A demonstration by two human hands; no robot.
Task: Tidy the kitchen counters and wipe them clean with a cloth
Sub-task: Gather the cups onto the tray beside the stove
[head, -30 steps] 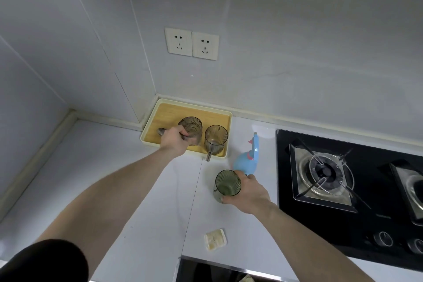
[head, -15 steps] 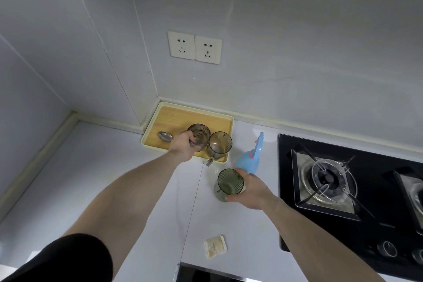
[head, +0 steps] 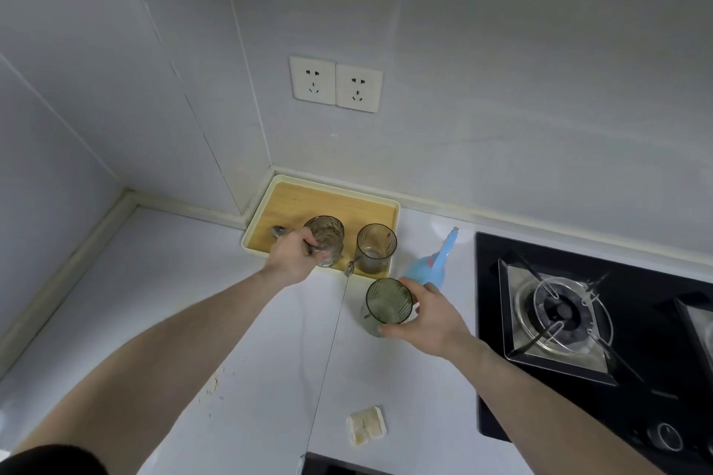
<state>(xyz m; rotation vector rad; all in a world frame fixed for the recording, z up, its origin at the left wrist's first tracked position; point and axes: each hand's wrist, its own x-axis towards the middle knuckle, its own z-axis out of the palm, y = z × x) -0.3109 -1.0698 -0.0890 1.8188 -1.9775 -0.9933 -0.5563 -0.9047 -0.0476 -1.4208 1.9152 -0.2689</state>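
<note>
— So, what have your fingers got hold of?

— On my left hand (head: 295, 254) the fingers (head: 310, 241) are curled round the handle of a smoky glass mug (head: 325, 243), which sits tilted at the front edge of the tray (head: 320, 187). On my right hand (head: 426, 314) the thumb and fingers are curved round a green ribbed glass (head: 387, 301), thumb at its near side, fingertips at the far rim. Its base is on the white counter (head: 154, 281), as far as I can tell.

— And the tray itself?

— Cream rim, wooden floor, pushed into the corner where the two walls meet. A second glass mug (head: 376, 249) stands upright in its front right corner, handle poking over the rim towards me. A metal spoon (head: 278, 231) lies just left of my left hand, its bowl showing, the handle hidden behind my knuckles.

— Anything near the green glass?

— A blue spray bottle (head: 432, 270) just behind my right hand, nozzle pointing up and back. Beyond that, to the right, the black gas hob (head: 501, 378) with its burner (head: 559, 314).

— Is there a cloth?

— A small pale folded piece (head: 366, 426) lies on the counter near me, well apart from both hands; I cannot tell what it is. Some crumbs (head: 212, 386) are scattered beside my left forearm. Two wall sockets (head: 335, 84) sit above the tray.
</note>
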